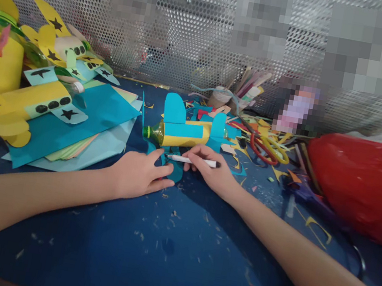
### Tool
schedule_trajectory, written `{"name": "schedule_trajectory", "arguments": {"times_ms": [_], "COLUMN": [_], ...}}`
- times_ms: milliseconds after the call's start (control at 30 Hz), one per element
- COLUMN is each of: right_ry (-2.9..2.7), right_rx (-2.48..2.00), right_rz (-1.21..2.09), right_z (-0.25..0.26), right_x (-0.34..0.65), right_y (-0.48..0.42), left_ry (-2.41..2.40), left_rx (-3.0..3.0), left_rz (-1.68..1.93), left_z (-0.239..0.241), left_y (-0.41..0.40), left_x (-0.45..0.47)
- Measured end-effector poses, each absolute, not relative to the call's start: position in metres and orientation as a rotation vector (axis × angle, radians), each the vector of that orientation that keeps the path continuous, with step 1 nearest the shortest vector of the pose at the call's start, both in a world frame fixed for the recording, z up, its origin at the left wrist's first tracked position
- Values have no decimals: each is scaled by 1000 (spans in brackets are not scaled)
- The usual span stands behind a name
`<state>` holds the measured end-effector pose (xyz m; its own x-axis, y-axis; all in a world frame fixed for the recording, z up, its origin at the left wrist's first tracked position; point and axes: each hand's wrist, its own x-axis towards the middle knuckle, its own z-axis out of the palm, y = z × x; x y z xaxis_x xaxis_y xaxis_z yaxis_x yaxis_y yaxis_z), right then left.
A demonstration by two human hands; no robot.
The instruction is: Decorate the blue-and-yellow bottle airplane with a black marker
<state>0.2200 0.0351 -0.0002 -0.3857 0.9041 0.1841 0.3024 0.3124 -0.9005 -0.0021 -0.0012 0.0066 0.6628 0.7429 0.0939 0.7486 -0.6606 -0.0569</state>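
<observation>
My right hand (pixel 212 170) is closed around a white marker (pixel 193 161), its tip pointing left toward a teal paper piece (pixel 173 169) on the blue table. My left hand (pixel 141 173) lies flat with fingers stretched, pressing that teal piece down. Just behind both hands lies a bottle airplane (pixel 181 131) wrapped in yellow and teal paper, with a green cap at its left end and teal wings.
Finished yellow bottle airplanes (pixel 20 83) with black stars pile up at the left on teal and green paper sheets (pixel 82 129). Scissors (pixel 267 149), paper scraps and a cup of sticks (pixel 236 94) lie behind. A red plastic bag (pixel 364 183) fills the right. Perforated metal wall (pixel 182 23) behind.
</observation>
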Motion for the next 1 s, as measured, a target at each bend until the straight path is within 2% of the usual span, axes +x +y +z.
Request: {"name": "schedule_trajectory", "arguments": {"times_ms": [1000], "right_ry": [-1801], "right_rx": [-1054], "right_rz": [1096], "right_z": [-2], "right_x": [221], "right_y": [36], "left_ry": [-1279], "left_rx": [-2784], "left_rz": [-66], "left_z": [8], "left_y": [-2], "left_x": [-2]}}
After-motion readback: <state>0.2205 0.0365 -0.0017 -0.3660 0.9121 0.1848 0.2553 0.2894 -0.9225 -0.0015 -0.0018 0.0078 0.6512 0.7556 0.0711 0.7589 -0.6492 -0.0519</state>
